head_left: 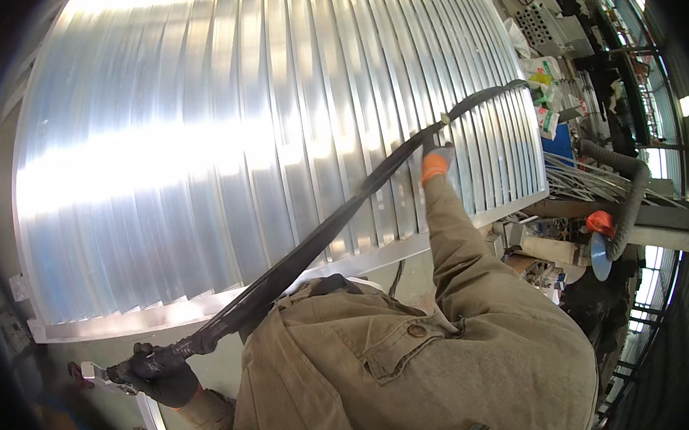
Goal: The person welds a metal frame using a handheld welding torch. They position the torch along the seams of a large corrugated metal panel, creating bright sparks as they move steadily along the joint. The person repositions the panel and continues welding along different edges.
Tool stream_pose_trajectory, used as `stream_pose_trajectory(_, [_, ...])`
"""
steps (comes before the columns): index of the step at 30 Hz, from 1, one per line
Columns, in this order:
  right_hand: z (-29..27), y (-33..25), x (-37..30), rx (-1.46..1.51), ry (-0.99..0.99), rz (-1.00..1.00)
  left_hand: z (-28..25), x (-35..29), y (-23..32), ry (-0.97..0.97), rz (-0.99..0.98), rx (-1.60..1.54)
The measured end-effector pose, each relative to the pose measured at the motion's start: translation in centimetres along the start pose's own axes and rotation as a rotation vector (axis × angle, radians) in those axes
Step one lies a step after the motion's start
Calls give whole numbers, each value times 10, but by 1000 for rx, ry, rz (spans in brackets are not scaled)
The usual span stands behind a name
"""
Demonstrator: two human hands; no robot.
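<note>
In my left hand [164,375], a dark glove with an orange cuff, is the black grip of a welding torch [198,343]; the fingers wrap round it at the lower left. A long black sheathed cable [322,236] runs up from the torch to the right, slanting above a large ribbed metal panel [367,77]. My right hand [439,156], gloved in grey with an orange cuff, is stretched out over the panel and closed on the cable. Part of its fingers is hidden by the cable, which carries on past the panel's right edge.
Thin rods [582,178] lie in a bundle at the right, beside a grey corrugated hose [634,187]. A blue disc [600,257] and a red bag [600,223] are near the hose. White bags [547,121] sit by the panel's right edge. Metal profiles [158,428] lie at lower left.
</note>
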State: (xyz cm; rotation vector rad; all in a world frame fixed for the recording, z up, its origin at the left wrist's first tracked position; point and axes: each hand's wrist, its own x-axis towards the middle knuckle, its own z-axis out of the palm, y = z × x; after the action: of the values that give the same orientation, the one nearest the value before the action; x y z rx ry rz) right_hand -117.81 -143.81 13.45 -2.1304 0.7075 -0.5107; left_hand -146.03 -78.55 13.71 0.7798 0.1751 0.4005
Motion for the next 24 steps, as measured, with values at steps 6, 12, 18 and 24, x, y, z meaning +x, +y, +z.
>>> stream_pose_trajectory(6, [-55, 95, 164, 39, 105, 4, 4, -18, 14, 66, -143, -128])
stream_pose_trajectory(12, [-49, 102, 332, 260, 26, -58, 23, -37, 8, 329, -11, -129])
stream_pose_trajectory(18, [1, 64, 401, 271, -89, -88, 42, -43, 9, 232, -121, -212])
stream_pose_trajectory(24, [84, 29, 394, -43, -255, -54, 50, -16, -17, 343, -202, -122])
